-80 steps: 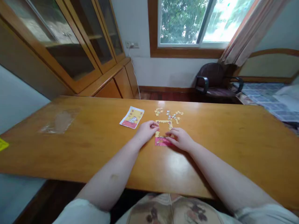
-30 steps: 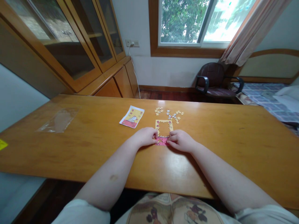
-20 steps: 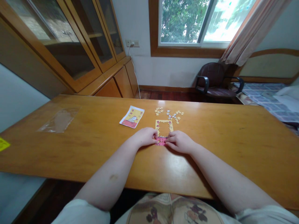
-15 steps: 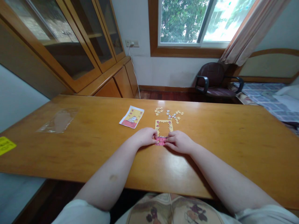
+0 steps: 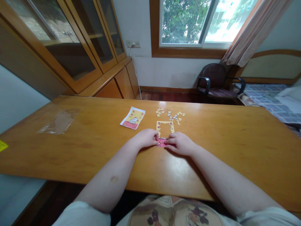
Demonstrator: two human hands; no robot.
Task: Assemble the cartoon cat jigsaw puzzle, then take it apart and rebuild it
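Observation:
A partly joined jigsaw puzzle lies on the table in front of me, a yellow frame around a bare middle with a pink strip along the near side. My left hand has its fingers curled against the strip's left end. From the right, my right hand presses its fingertips on the pink pieces, thumb below. The fingers cover both ends of the strip. Beyond the frame lie loose jigsaw pieces, some yellow-backed, some whitish. To the left rests a picture card in yellow and pink with a white animal.
The wooden table stretches wide to both sides. A clear plastic bag lies on its left part, and a yellow item shows at the left edge. Behind stand a glass-door cabinet and an office chair.
My right fingertips have shifted slightly left over the pink strip. The left hand stays in place. At the left edge, the yellow item has slid further out of view.

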